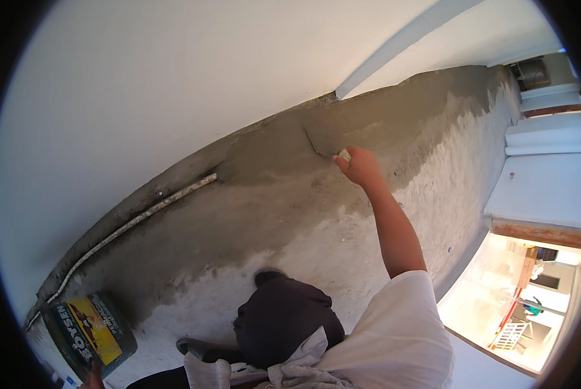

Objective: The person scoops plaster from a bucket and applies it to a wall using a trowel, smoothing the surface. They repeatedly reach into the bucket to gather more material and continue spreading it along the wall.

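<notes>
My right hand [358, 165] is closed around the handle of a trowel, whose blade [319, 139] lies on a band of wet grey mortar [400, 129] along the wall's foot. A pale, mortar-stained pipe [174, 198] runs along that band to the left of the blade. At lower left, a dark bucket [63, 334] with a yellow label is beside my left hand [93, 376], which is partly cut off by the frame's edge; whether its fingers grip the bucket I cannot tell.
A white wall [141, 84] with a grey vertical strip borders the mortar. Drier, pale concrete [446, 188] lies toward the right. My dark-clad knee is below. An opening [491, 285] at lower right shows a bright room with assorted objects; white steps or ledges stand above it.
</notes>
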Demonstrator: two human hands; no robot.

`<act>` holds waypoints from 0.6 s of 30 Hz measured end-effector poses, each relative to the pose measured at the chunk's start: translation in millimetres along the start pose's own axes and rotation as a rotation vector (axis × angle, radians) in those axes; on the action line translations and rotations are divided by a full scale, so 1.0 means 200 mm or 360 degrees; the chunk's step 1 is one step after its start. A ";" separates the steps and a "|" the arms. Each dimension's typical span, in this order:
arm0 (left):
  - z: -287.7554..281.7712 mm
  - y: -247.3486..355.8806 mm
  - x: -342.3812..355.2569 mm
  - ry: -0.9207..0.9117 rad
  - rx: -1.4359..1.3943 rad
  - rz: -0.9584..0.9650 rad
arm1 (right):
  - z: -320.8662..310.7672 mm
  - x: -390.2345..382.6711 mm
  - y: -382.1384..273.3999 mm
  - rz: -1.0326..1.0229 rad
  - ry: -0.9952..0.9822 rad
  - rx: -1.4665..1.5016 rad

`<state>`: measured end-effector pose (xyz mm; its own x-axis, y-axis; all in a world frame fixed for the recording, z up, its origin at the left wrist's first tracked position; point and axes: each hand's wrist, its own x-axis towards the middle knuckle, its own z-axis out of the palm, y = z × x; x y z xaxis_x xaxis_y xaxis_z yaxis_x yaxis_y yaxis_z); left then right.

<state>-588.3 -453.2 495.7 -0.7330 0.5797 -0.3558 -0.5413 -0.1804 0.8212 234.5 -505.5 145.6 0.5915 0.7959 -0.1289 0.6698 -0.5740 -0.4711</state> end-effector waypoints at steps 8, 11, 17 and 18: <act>0.09 -0.06 -0.04 0.0026 0.0040 -0.0022 | 0.02 0.10 0.05 -0.0008 -0.0054 0.0255; 0.12 -0.08 -0.06 0.0034 0.0055 -0.0017 | -0.02 0.13 0.14 0.0034 -0.0006 0.0253; 0.16 -0.14 -0.09 0.0051 0.0074 -0.0037 | -0.12 0.25 0.42 0.0117 0.0058 0.0137; 0.17 -0.15 -0.09 0.0050 0.0075 -0.0053 | -0.13 0.27 0.47 0.0127 0.0084 0.0142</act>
<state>-544.7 -432.1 493.6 -0.7282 0.5591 -0.3964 -0.5460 -0.1235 0.8287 341.8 -522.1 116.8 0.6660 0.7356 -0.1239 0.5783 -0.6141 -0.5371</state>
